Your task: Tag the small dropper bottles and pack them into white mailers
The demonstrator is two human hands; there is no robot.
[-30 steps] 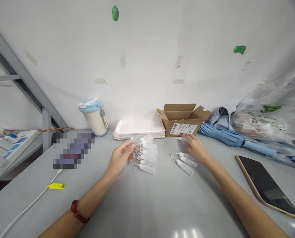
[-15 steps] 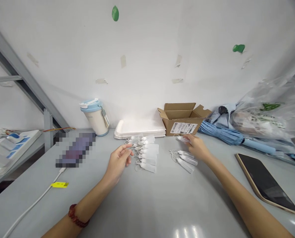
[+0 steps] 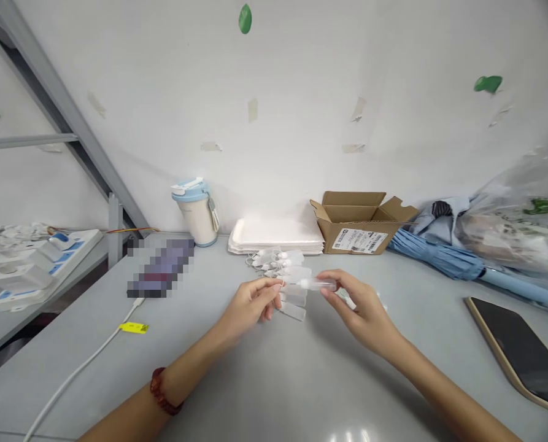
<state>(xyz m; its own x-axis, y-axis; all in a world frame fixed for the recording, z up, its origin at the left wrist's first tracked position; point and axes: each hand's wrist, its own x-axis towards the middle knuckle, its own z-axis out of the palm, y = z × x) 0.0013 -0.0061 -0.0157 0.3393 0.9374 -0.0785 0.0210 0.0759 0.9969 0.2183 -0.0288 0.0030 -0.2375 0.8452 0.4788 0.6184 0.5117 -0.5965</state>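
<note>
My right hand (image 3: 363, 308) pinches a small clear plastic bottle (image 3: 317, 284) and holds it level above the grey table (image 3: 274, 380). My left hand (image 3: 250, 304) has its fingertips at the bottle's white cap end (image 3: 285, 282), thumb and fingers closed on it. Behind and under both hands lies a row of several similar small white-capped bottles (image 3: 283, 264). A few more bottles (image 3: 350, 301) lie mostly hidden behind my right hand.
An open cardboard box (image 3: 361, 228), a stack of white trays (image 3: 276, 236) and a blue-lidded cup (image 3: 195, 212) stand along the wall. A folded blue umbrella (image 3: 443, 261) and plastic bags lie right. A tablet (image 3: 522, 353) lies near right; a white cable (image 3: 84, 368) and power strip lie left.
My right hand lifted one bottle from the right-hand group and carried it toward the centre. My left hand came to meet it at the cap end. The camera view shifted slightly left.
</note>
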